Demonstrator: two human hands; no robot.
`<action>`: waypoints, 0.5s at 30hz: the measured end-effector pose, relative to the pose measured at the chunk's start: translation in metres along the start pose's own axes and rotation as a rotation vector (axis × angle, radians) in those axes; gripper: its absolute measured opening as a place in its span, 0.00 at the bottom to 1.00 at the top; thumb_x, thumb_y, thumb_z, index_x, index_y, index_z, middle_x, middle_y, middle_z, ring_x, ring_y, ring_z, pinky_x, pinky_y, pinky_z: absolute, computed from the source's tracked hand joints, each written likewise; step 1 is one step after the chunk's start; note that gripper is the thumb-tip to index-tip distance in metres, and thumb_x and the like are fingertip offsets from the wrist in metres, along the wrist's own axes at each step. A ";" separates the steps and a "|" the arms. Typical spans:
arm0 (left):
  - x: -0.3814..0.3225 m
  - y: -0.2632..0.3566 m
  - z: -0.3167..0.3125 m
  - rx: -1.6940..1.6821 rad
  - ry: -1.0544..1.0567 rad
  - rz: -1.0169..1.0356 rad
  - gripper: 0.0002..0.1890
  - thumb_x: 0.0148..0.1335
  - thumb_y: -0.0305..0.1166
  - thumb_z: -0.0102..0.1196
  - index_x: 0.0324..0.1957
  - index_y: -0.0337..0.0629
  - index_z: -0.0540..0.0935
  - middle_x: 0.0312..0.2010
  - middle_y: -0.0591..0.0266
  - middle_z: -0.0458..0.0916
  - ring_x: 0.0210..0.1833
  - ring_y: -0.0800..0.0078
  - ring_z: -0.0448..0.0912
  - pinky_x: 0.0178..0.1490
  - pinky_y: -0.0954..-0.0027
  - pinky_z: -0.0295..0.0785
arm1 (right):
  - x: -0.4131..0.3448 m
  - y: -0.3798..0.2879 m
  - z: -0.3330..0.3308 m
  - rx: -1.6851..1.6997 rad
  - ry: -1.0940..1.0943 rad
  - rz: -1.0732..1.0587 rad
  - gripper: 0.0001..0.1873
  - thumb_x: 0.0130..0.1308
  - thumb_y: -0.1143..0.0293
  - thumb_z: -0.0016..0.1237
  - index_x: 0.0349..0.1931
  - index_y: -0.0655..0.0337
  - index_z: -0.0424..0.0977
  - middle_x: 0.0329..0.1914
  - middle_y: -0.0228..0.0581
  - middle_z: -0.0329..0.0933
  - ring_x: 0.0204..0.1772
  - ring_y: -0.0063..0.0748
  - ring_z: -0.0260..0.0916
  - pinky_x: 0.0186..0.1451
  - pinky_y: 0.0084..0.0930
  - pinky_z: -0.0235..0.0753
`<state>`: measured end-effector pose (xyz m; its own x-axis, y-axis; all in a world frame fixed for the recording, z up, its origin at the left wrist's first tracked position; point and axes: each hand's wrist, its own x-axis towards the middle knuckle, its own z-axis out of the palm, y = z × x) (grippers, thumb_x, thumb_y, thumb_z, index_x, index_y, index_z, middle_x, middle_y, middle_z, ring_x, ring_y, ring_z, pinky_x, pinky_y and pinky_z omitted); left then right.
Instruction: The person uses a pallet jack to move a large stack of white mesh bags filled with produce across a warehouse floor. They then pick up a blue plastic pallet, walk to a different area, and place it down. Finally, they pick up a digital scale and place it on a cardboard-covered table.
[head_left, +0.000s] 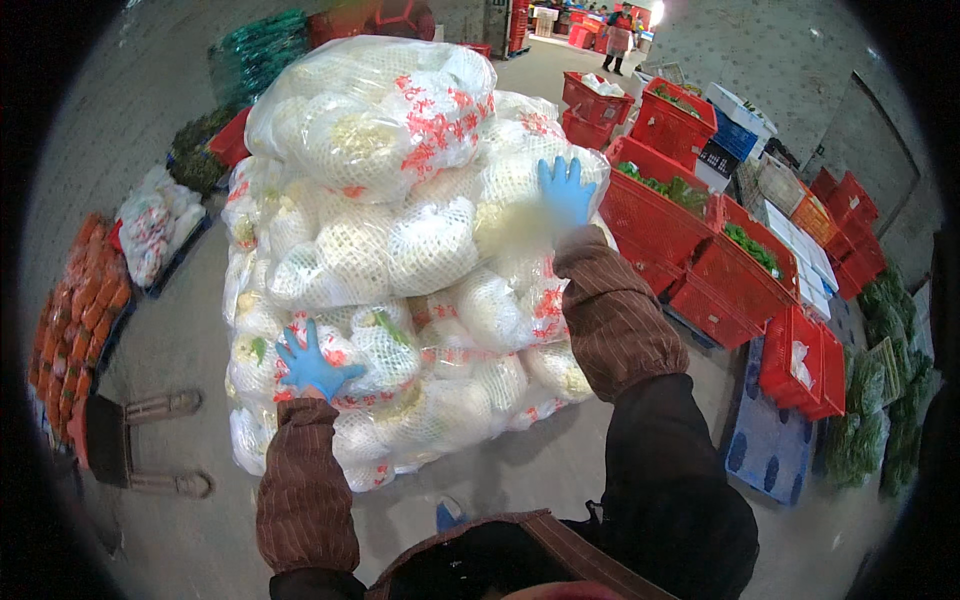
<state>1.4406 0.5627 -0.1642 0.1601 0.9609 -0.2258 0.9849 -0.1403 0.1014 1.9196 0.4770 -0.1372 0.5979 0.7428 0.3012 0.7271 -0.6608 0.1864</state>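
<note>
A tall stack of clear plastic bags stands before me, filled with cauliflowers in white foam netting; red writing marks the plastic. My left hand (316, 367), in a blue glove, has its fingers spread against a lower bag (386, 352) on the near left side. Higher up, my right hand (568, 193), gloved the same way, lies with fingers apart on the right end of a middle bag (431, 240). Neither hand grips anything. The topmost bag (367, 112) bulges above both hands. A blurred patch hides part of the plastic beside my right wrist.
Red crates of leafy greens (660, 187) line the right, near a blue pallet (765, 427). At left are a pallet jack (112, 442) and bagged carrots (82, 315). A person (619, 37) stands at the far doorway. Grey floor (187, 532) surrounds the stack.
</note>
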 end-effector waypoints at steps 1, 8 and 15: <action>-0.006 -0.001 0.004 0.013 -0.012 -0.016 0.75 0.24 0.62 0.78 0.77 0.67 0.46 0.79 0.48 0.36 0.80 0.40 0.34 0.62 0.13 0.50 | -0.007 -0.002 0.005 0.010 -0.001 0.007 0.48 0.55 0.59 0.61 0.75 0.44 0.50 0.80 0.43 0.48 0.81 0.56 0.42 0.66 0.77 0.56; 0.003 0.002 -0.004 0.006 0.023 -0.004 0.74 0.24 0.60 0.79 0.77 0.67 0.48 0.79 0.50 0.35 0.79 0.37 0.35 0.60 0.12 0.52 | 0.009 -0.003 -0.004 0.008 0.004 0.021 0.37 0.65 0.66 0.48 0.75 0.42 0.53 0.80 0.42 0.48 0.81 0.56 0.42 0.66 0.77 0.56; 0.021 -0.002 -0.020 -0.022 0.063 0.080 0.74 0.24 0.61 0.79 0.77 0.64 0.49 0.78 0.48 0.37 0.78 0.34 0.37 0.61 0.13 0.52 | 0.030 -0.004 -0.008 -0.036 0.000 0.127 0.31 0.72 0.68 0.39 0.75 0.40 0.53 0.81 0.41 0.47 0.81 0.57 0.41 0.62 0.82 0.58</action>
<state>1.4407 0.5876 -0.1500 0.2327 0.9602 -0.1546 0.9675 -0.2123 0.1375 1.9324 0.5011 -0.1214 0.6843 0.6530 0.3245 0.6332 -0.7528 0.1798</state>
